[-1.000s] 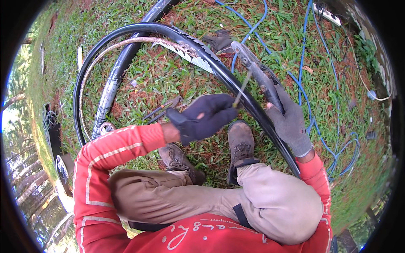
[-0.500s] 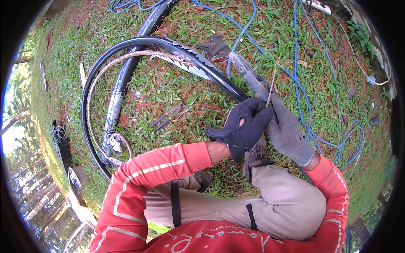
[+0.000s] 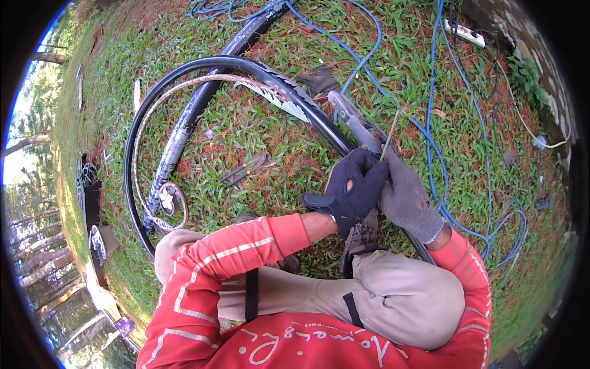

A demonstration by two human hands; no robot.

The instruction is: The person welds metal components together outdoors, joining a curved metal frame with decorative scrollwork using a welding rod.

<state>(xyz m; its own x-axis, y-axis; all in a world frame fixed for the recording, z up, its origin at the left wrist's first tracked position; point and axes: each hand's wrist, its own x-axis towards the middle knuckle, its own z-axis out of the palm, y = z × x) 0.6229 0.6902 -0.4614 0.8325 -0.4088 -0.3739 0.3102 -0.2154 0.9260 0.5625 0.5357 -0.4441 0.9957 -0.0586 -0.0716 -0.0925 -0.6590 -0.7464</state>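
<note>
A thin, straight, pale rod (image 3: 389, 134) stands up at a slant where my two hands meet. My left hand (image 3: 357, 186), in a black glove with a hole, is closed with its fingertips pinched at the rod's lower end. My right hand (image 3: 410, 200), in a worn grey knit glove, is closed beside it; its fingers are partly hidden, and what they grip cannot be made out. Just beyond the hands lies a grey metal bar (image 3: 353, 118) with a rounded end, passing beneath the right glove. A black curved metal tube (image 3: 313, 114) reaches the left glove.
Orange-handled pliers (image 3: 246, 170) lie on the grass left of my hands. A straight black pipe (image 3: 190, 126) crosses under the curved tube, near a rusty scroll (image 3: 178, 200). Blue hoses (image 3: 432, 86) run along the right, with a white power strip (image 3: 466, 34) at the far right.
The view has shifted slightly, moving the ground pieces within it. The rod leans more to the right, and my right hand has come a little nearer the left. Both hands stay together.
</note>
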